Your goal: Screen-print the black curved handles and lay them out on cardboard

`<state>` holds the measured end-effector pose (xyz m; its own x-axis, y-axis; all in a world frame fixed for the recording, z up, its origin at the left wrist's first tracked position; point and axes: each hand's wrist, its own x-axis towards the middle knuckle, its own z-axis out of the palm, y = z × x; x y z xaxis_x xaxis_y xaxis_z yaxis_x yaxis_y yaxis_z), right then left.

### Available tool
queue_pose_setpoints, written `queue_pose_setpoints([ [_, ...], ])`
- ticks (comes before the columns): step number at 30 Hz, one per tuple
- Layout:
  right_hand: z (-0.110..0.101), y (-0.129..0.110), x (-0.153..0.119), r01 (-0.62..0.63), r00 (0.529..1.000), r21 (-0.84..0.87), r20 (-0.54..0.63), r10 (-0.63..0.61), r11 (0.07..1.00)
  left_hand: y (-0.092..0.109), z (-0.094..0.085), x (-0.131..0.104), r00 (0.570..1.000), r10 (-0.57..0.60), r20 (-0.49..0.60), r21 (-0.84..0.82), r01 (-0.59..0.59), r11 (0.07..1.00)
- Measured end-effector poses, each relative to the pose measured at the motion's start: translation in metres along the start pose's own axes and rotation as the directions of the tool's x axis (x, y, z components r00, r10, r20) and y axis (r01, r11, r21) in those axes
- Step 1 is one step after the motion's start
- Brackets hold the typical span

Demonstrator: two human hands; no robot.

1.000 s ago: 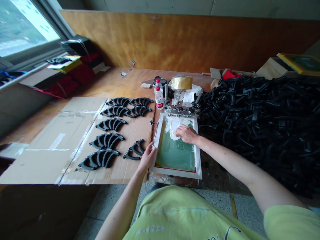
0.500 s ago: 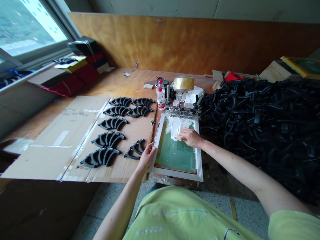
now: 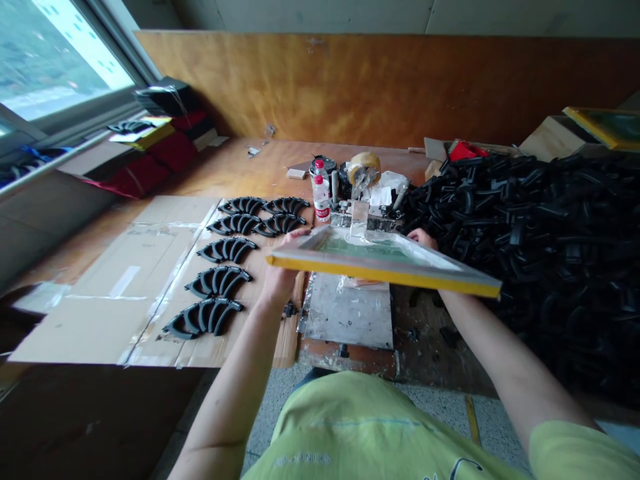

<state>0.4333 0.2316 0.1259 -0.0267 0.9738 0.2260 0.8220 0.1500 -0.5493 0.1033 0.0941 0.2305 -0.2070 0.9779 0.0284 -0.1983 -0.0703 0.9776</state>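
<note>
A screen-printing frame (image 3: 383,270) is raised at its near edge, which shows a yellow border, and slopes toward the back. My left hand (image 3: 294,239) is closed around its left side, the fingers partly covered by the frame. On the right side, my right hand (image 3: 424,239) grips the edge with curled fingers, also partly hidden. A squeegee (image 3: 359,219) stands at the far end of the green mesh, touched by neither hand. Below the frame lies a grey metal base plate (image 3: 347,320). Rows of curved black plastic parts (image 3: 217,279) rest on cardboard at my left.
A large heap of black plastic parts (image 3: 540,253) fills the right side. Bottles with red caps (image 3: 321,200) and a tape roll (image 3: 364,170) stand behind the frame. Flattened cardboard (image 3: 110,293) covers the left of the table. A wooden board (image 3: 350,87) rises behind.
The frame's near edge has come up, uncovering the base plate. My right hand let go of the squeegee and moved to the frame's right side. My left hand moved farther up and away.
</note>
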Motion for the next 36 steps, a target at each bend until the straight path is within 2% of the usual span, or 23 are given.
queue_pose_setpoints([
  [3,0.029,0.001,-0.038,0.153,0.973,0.040,0.167,-0.158,0.987,0.008,0.016,0.020,1.000,-0.023,0.012,-0.063,0.023,0.998],
  [5,0.046,-0.012,-0.056,0.285,0.926,0.030,0.249,-0.284,0.958,-0.001,0.023,0.020,0.997,-0.055,-0.051,-0.105,0.049,0.993],
  [7,0.054,-0.032,-0.070,0.362,0.896,-0.014,0.280,-0.344,0.932,-0.024,0.028,0.007,0.986,-0.140,-0.087,-0.117,0.130,0.985],
  [8,0.055,-0.044,-0.077,0.366,0.902,-0.038,0.261,-0.344,0.930,-0.039,0.030,-0.004,0.971,-0.232,-0.055,-0.104,0.225,0.969],
  [9,0.054,-0.058,-0.086,0.368,0.908,-0.052,0.233,-0.347,0.928,-0.055,0.033,-0.016,0.938,-0.347,0.002,-0.079,0.346,0.935],
  [11,0.050,-0.084,-0.105,0.436,0.884,-0.034,0.203,-0.421,0.899,-0.088,0.034,-0.043,0.824,-0.556,0.110,-0.047,0.563,0.825],
  [12,0.048,-0.095,-0.115,0.504,0.843,0.000,0.218,-0.491,0.864,-0.102,0.032,-0.055,0.787,-0.607,0.115,-0.067,0.616,0.785],
  [14,0.043,-0.105,-0.131,0.595,0.755,0.090,0.277,-0.594,0.799,-0.123,0.018,-0.075,0.778,-0.627,0.038,-0.142,0.625,0.768],
  [15,0.039,-0.102,-0.135,0.577,0.760,0.105,0.296,-0.579,0.810,-0.131,0.005,-0.082,0.788,-0.615,-0.031,-0.166,0.603,0.780],
  [16,0.034,-0.091,-0.136,0.506,0.809,0.076,0.304,-0.504,0.859,-0.137,-0.011,-0.088,0.789,-0.603,-0.116,-0.173,0.582,0.795],
  [17,0.028,-0.075,-0.134,0.381,0.880,0.009,0.304,-0.366,0.924,-0.142,-0.030,-0.093,0.780,-0.591,-0.209,-0.166,0.567,0.807],
  [18,0.023,-0.053,-0.131,0.212,0.944,-0.102,0.278,-0.177,0.972,-0.147,-0.050,-0.098,0.756,-0.578,-0.307,-0.149,0.561,0.814],
  [19,0.020,-0.029,-0.126,0.044,0.964,-0.244,0.264,0.023,0.969,-0.151,-0.071,-0.103,0.715,-0.565,-0.411,-0.115,0.574,0.811],
  [21,0.018,0.020,-0.118,-0.165,0.891,-0.455,0.311,0.330,0.875,-0.158,-0.108,-0.112,0.614,-0.541,-0.575,-0.021,0.650,0.760],
  [23,0.022,0.056,-0.117,-0.205,0.848,-0.509,0.335,0.412,0.836,-0.164,-0.133,-0.118,0.548,-0.532,-0.646,0.065,0.733,0.677],
  [25,0.029,0.071,-0.121,-0.248,0.856,-0.477,0.300,0.421,0.843,-0.169,-0.146,-0.118,0.529,-0.544,-0.651,0.121,0.781,0.613],
  [28,0.035,0.056,-0.124,-0.282,0.937,-0.308,0.116,0.330,0.909,-0.168,-0.157,-0.109,0.535,-0.572,-0.621,0.222,0.821,0.527],
  [30,0.039,0.031,-0.117,-0.134,0.990,-0.146,0.024,0.139,0.980,-0.159,-0.161,-0.099,0.546,-0.587,-0.598,0.312,0.833,0.456],
  [31,0.041,0.017,-0.111,-0.011,1.000,-0.072,0.020,0.013,0.997,-0.153,-0.161,-0.092,0.552,-0.593,-0.587,0.351,0.833,0.427],
  [32,0.044,0.004,-0.104,0.118,0.992,-0.010,0.041,-0.118,0.993,-0.144,-0.159,-0.084,0.577,-0.589,-0.566,0.395,0.817,0.421],
  [33,0.048,-0.009,-0.097,0.236,0.968,0.038,0.076,-0.238,0.971,-0.133,-0.152,-0.075,0.633,-0.572,-0.521,0.446,0.773,0.450],
  [34,0.054,-0.019,-0.090,0.326,0.936,0.071,0.114,-0.333,0.943,-0.120,-0.143,-0.065,0.715,-0.535,-0.451,0.497,0.698,0.515],
  [36,0.066,-0.036,-0.079,0.427,0.881,0.093,0.178,-0.437,0.899,-0.088,-0.111,-0.042,0.900,-0.372,-0.227,0.549,0.434,0.714],
])
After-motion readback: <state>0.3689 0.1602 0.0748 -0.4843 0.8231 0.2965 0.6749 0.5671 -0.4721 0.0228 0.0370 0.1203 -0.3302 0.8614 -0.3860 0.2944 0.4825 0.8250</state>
